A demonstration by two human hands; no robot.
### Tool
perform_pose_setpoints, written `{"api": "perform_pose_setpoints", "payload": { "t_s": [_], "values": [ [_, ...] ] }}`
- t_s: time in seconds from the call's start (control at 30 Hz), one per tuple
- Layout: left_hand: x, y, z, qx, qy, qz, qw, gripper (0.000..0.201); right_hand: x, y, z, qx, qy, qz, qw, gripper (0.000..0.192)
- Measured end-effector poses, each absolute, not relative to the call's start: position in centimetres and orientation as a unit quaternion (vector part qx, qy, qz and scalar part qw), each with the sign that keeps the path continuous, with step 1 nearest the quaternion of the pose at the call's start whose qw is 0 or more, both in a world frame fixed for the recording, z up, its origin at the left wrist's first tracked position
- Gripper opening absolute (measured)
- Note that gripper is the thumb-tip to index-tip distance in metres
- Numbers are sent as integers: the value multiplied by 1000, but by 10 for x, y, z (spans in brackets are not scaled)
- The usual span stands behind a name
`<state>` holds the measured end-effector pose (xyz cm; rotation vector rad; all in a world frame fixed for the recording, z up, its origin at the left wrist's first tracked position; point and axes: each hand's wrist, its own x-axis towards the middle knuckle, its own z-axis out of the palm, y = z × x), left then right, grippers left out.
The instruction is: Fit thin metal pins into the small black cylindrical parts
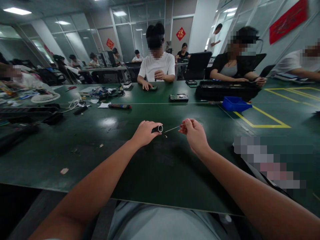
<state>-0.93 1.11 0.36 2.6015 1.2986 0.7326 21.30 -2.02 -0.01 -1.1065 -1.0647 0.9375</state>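
Head view. Person seated at the near edge of a dark green worktop (75, 156), both forearms stretched out over its middle.

Left hand (145, 132): fingers curled closed around a short dark cylinder (158, 128), held roughly level just above the worktop surface. Its open, light-rimmed end faces right, toward the other hand. Most of the cylinder's body is hidden inside the fist.

Right hand (195, 135): fingertips pinched shut on the far end of a thin metal rod (173, 128). The rod slants down and left, its free tip close to the cylinder's open end. Tip and rim appear just apart; I cannot tell whether they touch. A very small dark piece (165, 136) lies on the worktop directly under the gap between the hands; too small to identify.

Progress, as a judgement: the rod is lined up with the opening but does not look to be inside it, so the work on the cylinder seems at an early stage, with the insertion or probing itself not yet done. No finished pieces show near the hands.

Surroundings: bits of paper scrap toward the near left corner. A blue bin (235, 104) sits at the far right beside yellow floor-style tape lines (265, 126). A hard drive (178, 97) lies along the far edge, where other people sit facing this way, their own hands on separate items. Cables and tools crowd the far left.
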Motion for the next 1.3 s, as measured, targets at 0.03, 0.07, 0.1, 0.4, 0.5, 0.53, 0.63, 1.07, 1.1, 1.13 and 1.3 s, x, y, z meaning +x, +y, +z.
{"api": "perform_pose_setpoints", "payload": {
  "t_s": [0.03,0.07,0.1,0.4,0.5,0.53,0.63,1.07,1.1,1.13,1.3],
  "values": [
    [-9,10,3,858,436,255,88,34,212,-22,1,-483,-466,405,621,25],
    [-9,10,3,849,442,270,106,32,212,-23,2,-484,-467,402,622,24],
    [-8,9,4,838,448,285,125,29,212,-24,3,-484,-467,397,624,24],
    [-5,9,11,735,498,346,303,38,218,-30,14,-484,-509,310,641,23],
    [-1,7,19,742,502,324,306,39,218,-33,18,-492,-524,292,631,24],
    [1,7,21,748,504,315,294,40,219,-34,19,-494,-525,287,631,24],
    [6,6,23,771,505,288,259,36,219,-36,21,-491,-527,280,635,23],
    [31,15,7,882,456,56,107,31,220,-38,25,-493,-538,276,626,20],
    [32,16,6,885,451,54,102,28,220,-38,25,-492,-539,277,625,20],
    [33,16,6,887,447,55,101,25,220,-38,25,-491,-540,277,625,20],
    [27,24,10,864,456,115,182,22,221,-38,23,-485,-547,274,625,22]
  ]
}}
